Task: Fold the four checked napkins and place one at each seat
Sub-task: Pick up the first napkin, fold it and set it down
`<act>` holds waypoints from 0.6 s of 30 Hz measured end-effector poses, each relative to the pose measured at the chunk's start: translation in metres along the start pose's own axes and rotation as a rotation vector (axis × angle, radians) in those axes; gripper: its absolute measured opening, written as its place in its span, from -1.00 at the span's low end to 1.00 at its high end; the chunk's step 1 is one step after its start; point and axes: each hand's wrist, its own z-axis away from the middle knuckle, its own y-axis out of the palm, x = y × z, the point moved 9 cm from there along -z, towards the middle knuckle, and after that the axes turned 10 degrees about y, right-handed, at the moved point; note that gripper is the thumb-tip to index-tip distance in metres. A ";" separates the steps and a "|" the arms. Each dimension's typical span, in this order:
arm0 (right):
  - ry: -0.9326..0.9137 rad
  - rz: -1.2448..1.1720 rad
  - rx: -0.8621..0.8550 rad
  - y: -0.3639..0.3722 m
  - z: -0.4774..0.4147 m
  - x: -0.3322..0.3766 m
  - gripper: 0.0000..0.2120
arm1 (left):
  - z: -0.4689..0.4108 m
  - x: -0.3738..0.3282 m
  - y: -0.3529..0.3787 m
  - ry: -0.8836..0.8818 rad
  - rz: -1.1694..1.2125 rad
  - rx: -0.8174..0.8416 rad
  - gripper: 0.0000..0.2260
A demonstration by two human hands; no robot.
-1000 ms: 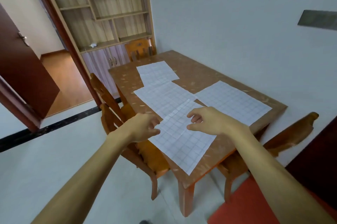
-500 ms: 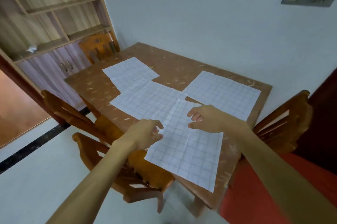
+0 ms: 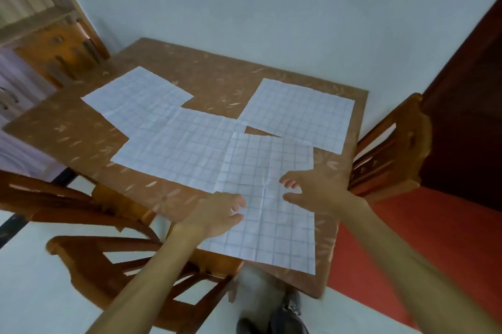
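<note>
Four checked napkins lie flat and unfolded on the table [image 3: 209, 75], so no fold is done yet and no seat has its napkin. The nearest napkin [image 3: 271, 211] is at the near edge, close to the near right corner, and its far left part overlaps the middle napkin [image 3: 179, 149]. The far left napkin [image 3: 135, 97] is toward the far left corner, its near side tucked against the middle one, and the right napkin [image 3: 298, 113] lies along the right edge. Compared with half a second ago, you have stepped closer and now look more steeply down, and both your hands have come lower over the nearest napkin. Your left hand [image 3: 217, 214] is at its left edge with the fingers curled loosely, the tips touching or nearly touching the cloth; I cannot tell if it already pinches it. Your right hand [image 3: 315, 189] is half open over the right side, fingers bent, holding nothing. This means, I think, that you are about to start the first fold on this napkin. The chairs [image 3: 394, 149] at the sides show where the seats are.
</note>
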 end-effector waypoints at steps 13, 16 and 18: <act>0.077 0.007 0.136 0.154 -0.010 -0.058 -0.52 | -0.028 0.021 0.115 0.086 -0.200 0.126 -0.56; 0.117 0.030 0.122 0.183 -0.003 -0.073 -0.49 | -0.029 0.032 0.140 0.112 -0.272 0.134 -0.43; 0.144 0.043 0.150 0.199 0.002 -0.076 -0.45 | -0.029 0.038 0.155 0.131 -0.326 0.132 -0.35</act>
